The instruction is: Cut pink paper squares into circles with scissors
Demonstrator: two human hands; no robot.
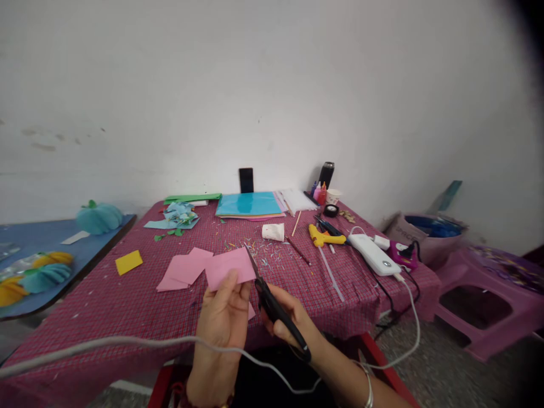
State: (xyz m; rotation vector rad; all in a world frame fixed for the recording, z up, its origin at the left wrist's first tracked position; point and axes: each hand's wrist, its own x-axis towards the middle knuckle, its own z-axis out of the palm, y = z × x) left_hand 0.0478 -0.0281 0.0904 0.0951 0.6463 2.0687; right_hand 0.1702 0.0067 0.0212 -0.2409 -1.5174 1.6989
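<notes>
My left hand (225,311) pinches a pink paper piece (227,266) between thumb and fingers, held up above the table edge. My right hand (291,320) grips black-handled scissors (280,317), with their blades at the right edge of that paper. Whether the blades bite into it I cannot tell. More pink paper sheets (181,272) lie overlapping on the cloth to the left. Part of another pink piece (251,311) shows behind my left hand.
On the checked tablecloth (106,317) lie a yellow paper (128,262), scattered paper bits (272,255), a tipped paper cup (272,232), a yellow glue gun (325,236) and a white power bank (374,255). A white cable (238,350) crosses in front of my arms. A pink stool (488,300) stands right.
</notes>
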